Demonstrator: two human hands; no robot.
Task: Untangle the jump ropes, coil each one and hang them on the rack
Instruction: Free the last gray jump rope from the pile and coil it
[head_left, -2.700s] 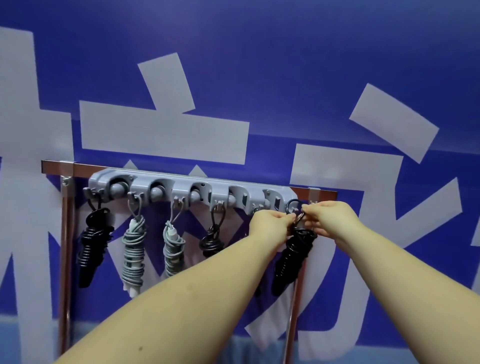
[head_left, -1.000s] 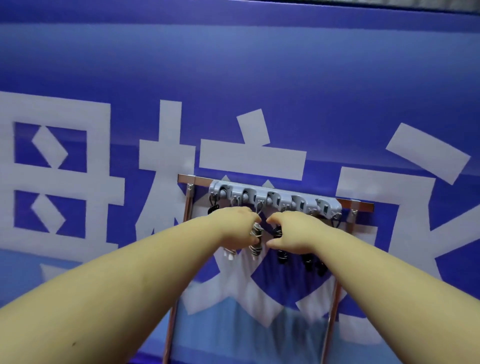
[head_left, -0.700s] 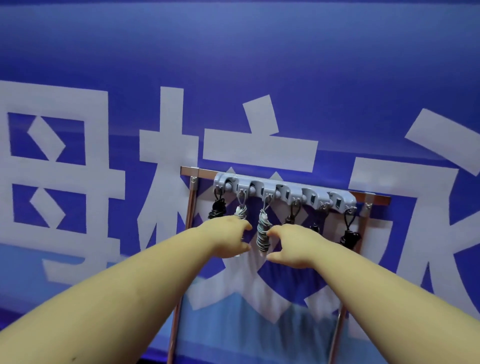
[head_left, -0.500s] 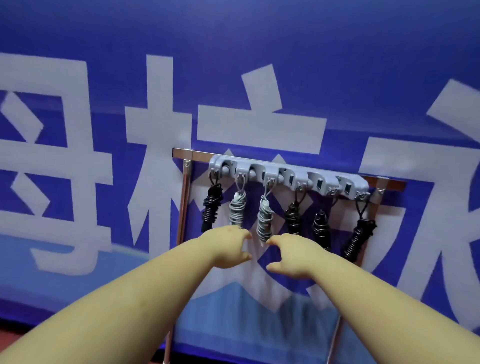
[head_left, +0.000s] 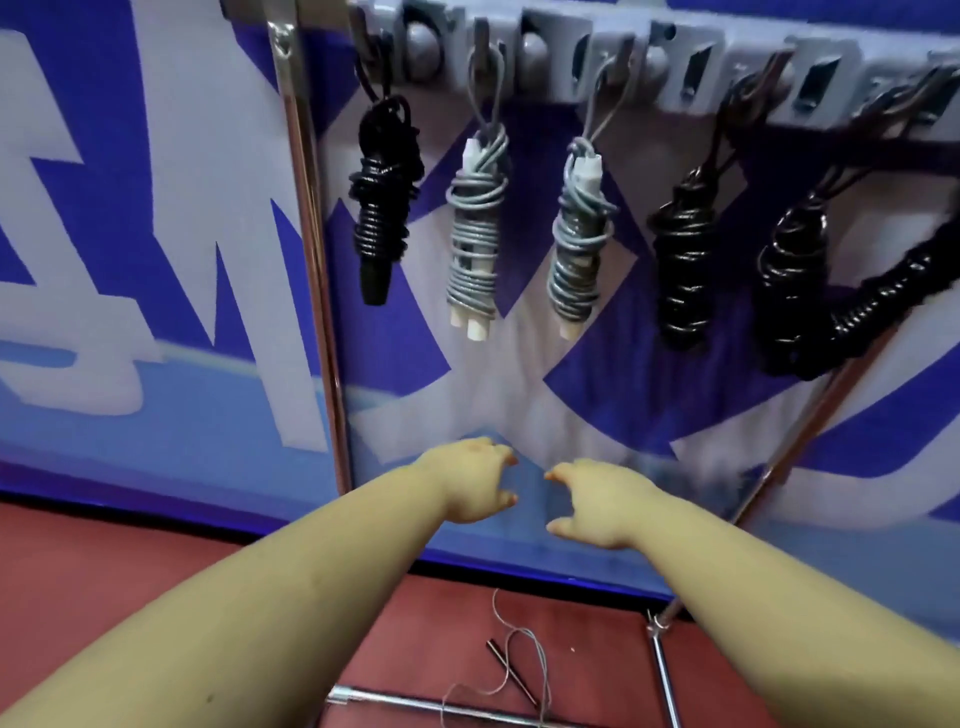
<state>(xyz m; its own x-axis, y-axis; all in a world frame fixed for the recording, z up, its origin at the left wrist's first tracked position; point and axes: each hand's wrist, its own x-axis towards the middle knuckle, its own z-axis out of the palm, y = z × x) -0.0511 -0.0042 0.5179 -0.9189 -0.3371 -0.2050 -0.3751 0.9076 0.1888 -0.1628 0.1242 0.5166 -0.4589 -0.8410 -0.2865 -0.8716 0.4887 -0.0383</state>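
Blue banner (head_left: 156, 208) behind. Grey rack (head_left: 675, 67) on top, six coiled ropes (head_left: 472, 234) hang from hooks. My left hand (head_left: 470, 486) and right hand (head_left: 602, 501) below ropes, fingers loosely curled, holding nothing. Loose grey rope (head_left: 519, 670) on red floor.

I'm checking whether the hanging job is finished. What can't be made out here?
- Head view: the rack is cut off by the top and right edges, so its end hooks can't be counted.
- The rightmost black rope runs out of frame; its hook is unseen.
- The thin cord on the floor is cut by the bottom edge.
- Left hand and right hand are blurred and hold nothing.
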